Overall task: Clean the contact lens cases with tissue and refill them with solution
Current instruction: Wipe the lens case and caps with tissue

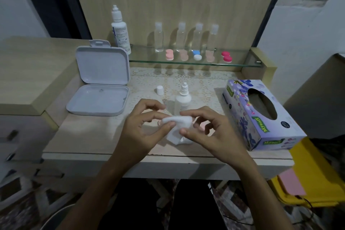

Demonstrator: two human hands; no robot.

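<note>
Hands meeting over the near middle of the table, both working a wad of white tissue. Left hand is pinching the tissue's left end between thumb and forefinger, fingers curled round it. Right hand is gripping the right end, thumb pressing from below, remaining fingers bent loosely above. Something small and clear is showing at the left hand's fingertips, too blurred to tell whether a lens case is inside the tissue.

Small white dropper bottle is standing upright just beyond the hands, uncapped, nozzle bare. Its white cap is sitting apart to the left on the lace mat.

Open white box is lying at the left, lid tilted up behind its tray. Tissue box is resting at the right, oval slot facing up.

Glass shelf is running across the far side. Tall solution bottle is standing at its left end. Four clear small bottles are lining up to the right of it. Lens cases are sitting in front of them: pale pink case, peach case, blue and white case, second peach case, bright pink case furthest right
</note>
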